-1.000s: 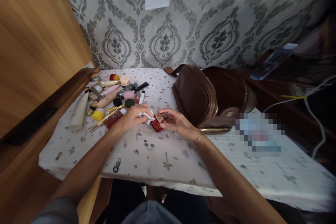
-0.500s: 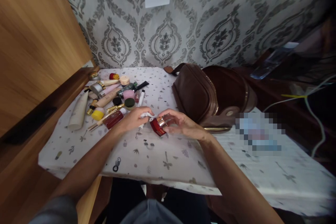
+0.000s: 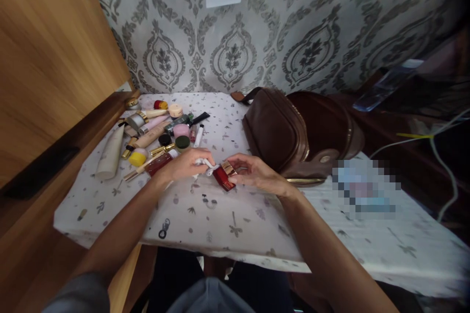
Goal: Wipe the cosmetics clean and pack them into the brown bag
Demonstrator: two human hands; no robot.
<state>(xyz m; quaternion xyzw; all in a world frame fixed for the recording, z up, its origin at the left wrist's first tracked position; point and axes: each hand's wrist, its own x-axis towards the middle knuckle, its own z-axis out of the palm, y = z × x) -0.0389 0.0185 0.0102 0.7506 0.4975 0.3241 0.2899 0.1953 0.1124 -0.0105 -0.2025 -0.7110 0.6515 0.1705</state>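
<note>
In the head view my right hand is closed around a small red cosmetic jar with a shiny gold-toned lid. The jar is tilted, its lid toward my right fingers. My left hand pinches a crumpled white tissue, whose end touches the jar's left side. Just left of my left hand, a bottle of dark red liquid lies on the patterned cloth, partly hidden by the hand.
Jars, tubes and bottles crowd the cloth's left side, among them a cream tube, a yellow-lidded jar and a pink jar. A brown leather bag stands open at the back right. A wooden cabinet borders the left.
The red jar has turned slightly in my right hand, showing more of its lid. My left hand keeps the tissue against it. The view has shifted a little.
</note>
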